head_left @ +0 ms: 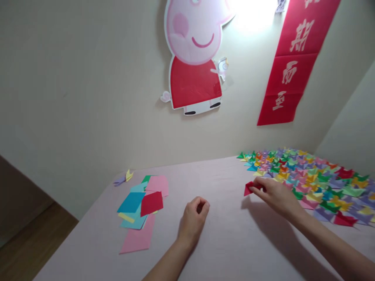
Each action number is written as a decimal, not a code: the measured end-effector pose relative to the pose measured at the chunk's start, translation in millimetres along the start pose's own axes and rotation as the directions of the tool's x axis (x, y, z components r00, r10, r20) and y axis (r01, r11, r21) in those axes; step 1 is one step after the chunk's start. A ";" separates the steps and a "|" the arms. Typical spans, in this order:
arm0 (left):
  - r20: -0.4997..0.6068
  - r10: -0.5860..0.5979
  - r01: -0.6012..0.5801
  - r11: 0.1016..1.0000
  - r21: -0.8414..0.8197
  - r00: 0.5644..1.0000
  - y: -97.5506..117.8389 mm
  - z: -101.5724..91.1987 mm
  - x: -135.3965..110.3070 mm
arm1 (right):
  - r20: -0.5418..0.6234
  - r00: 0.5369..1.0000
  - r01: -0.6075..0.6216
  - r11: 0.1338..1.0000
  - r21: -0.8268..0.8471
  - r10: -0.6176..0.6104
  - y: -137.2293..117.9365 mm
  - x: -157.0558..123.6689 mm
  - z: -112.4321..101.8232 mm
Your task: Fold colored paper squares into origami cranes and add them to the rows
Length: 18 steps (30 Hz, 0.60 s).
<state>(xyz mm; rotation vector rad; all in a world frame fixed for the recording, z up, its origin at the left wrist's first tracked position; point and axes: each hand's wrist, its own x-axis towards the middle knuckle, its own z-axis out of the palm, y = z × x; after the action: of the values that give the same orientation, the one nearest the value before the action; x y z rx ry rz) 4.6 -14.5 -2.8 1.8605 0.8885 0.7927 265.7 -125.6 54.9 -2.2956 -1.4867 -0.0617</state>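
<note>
My right hand (271, 193) pinches a small red folded paper (248, 189) between thumb and fingers, just above the table at the near-left side of many colourful folded paper cranes (310, 175). Its shadow falls on the cloth below. My left hand (195, 218) rests on the table's middle, fingers curled in to the thumb, with nothing visible in it. Left of that hand lies a loose pile of flat paper sheets: a red sheet (151, 203) on top, a blue sheet (131, 202), and pink sheets (138, 236) among others.
A pale pink cloth (216, 249) covers the table. At its far left corner sit a yellow folded paper (129, 175) and a purple one (119, 180). On the wall behind hang a cartoon pig cutout (195, 84) and a red banner (295, 62) with white characters.
</note>
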 end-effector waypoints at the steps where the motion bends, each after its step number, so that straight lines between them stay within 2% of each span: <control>1: -0.001 0.005 -0.005 1.000 0.006 1.000 0.0 0.5 0.2 | -0.007 0.999 -0.046 0.993 -0.107 0.046 13.3 3.8 -6.0; 3: -0.003 0.016 -0.016 1.000 0.018 1.000 0.2 1.1 0.6 | -0.013 0.998 -0.059 0.938 -0.341 0.058 34.5 12.4 -15.2; 6: -0.006 0.026 -0.025 0.999 0.031 1.000 0.7 0.9 0.9 | -0.061 0.990 -0.139 0.890 -0.434 0.125 51.9 24.5 -19.2; 11: -0.009 0.021 -0.021 0.999 0.042 1.000 2.5 -0.3 0.1 | -0.120 0.967 -0.256 0.839 -0.481 0.226 63.1 36.4 0.2; 15: -0.012 0.016 -0.015 0.998 0.056 1.000 4.9 -1.0 0.3 | -0.134 0.958 -0.287 0.822 -0.492 0.254 71.5 44.5 15.9; 18: -0.018 0.018 -0.017 0.997 0.073 1.000 6.4 -1.2 0.6 | -0.128 0.962 -0.273 0.827 -0.491 0.242 76.9 49.7 19.2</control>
<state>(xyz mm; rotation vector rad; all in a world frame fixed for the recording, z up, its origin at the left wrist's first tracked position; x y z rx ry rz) 5.6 -15.7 3.6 1.9292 0.9250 0.7988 351.7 -102.8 26.1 -2.8614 -1.2149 -0.4972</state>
